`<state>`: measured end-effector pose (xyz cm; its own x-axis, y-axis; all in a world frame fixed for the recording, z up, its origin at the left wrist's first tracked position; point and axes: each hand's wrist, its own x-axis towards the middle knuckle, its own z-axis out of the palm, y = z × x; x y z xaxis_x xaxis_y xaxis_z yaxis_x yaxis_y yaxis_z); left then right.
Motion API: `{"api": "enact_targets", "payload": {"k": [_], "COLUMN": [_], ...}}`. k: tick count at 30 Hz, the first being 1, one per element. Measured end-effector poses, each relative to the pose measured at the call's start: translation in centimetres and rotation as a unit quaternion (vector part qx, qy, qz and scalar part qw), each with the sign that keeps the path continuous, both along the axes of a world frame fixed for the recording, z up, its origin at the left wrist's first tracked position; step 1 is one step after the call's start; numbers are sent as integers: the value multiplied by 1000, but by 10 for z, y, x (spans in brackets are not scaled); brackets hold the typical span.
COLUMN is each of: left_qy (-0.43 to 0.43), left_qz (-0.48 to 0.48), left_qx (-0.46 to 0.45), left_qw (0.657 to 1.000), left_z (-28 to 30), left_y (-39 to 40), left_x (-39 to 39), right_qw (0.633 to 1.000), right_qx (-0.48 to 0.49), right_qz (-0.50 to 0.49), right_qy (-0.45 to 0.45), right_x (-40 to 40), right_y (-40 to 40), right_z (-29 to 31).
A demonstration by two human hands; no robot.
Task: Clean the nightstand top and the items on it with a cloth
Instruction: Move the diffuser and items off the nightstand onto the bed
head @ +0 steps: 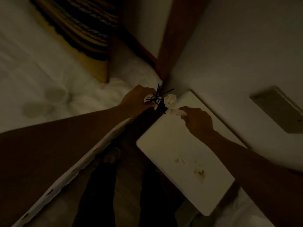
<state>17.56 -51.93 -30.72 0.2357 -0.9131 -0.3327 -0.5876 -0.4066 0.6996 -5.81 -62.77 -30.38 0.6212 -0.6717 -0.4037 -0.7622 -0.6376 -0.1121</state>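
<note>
The white nightstand top runs diagonally through the middle of the dim head view, with brownish smudges near its front part. My left hand grips a small ornament with black sticks and a white rose-like flower, held over the gap between bed and nightstand at the far corner. My right hand holds a small white cloth pressed on the nightstand's far corner, just below the flower. The base of the ornament is hidden by my fingers.
A bed with white sheets lies on the left, with a striped pillow against a wooden headboard. The wall on the right bears a rectangular plate. My legs and a foot stand between bed and nightstand.
</note>
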Motion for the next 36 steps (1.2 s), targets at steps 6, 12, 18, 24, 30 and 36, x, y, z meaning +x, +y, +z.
{"api": "enact_targets", "payload": {"k": [6, 12, 18, 24, 30, 36], "left_qy": [-40, -58, -77, -72, -59, -38], "left_qz": [133, 280, 406, 512, 539, 524], "left_qx": [-6, -9, -7, 14, 49, 30], "left_qw": [990, 958, 910, 856, 839, 850], "left_z": [27, 33, 24, 3, -35, -76], "left_y": [87, 215, 341, 443, 481, 465], "left_x": [89, 166, 215, 235, 248, 259], "right_qw": [990, 971, 935, 905, 875, 862], "right_qx": [66, 74, 67, 94, 110, 78], "right_qz": [97, 209, 335, 401, 466, 501], "right_qy": [-73, -88, -94, -108, -70, -5], "right_x": [126, 244, 344, 429, 475, 497], "right_y": [35, 98, 187, 292, 349, 353], "right_z": [17, 20, 16, 4, -25, -69]}}
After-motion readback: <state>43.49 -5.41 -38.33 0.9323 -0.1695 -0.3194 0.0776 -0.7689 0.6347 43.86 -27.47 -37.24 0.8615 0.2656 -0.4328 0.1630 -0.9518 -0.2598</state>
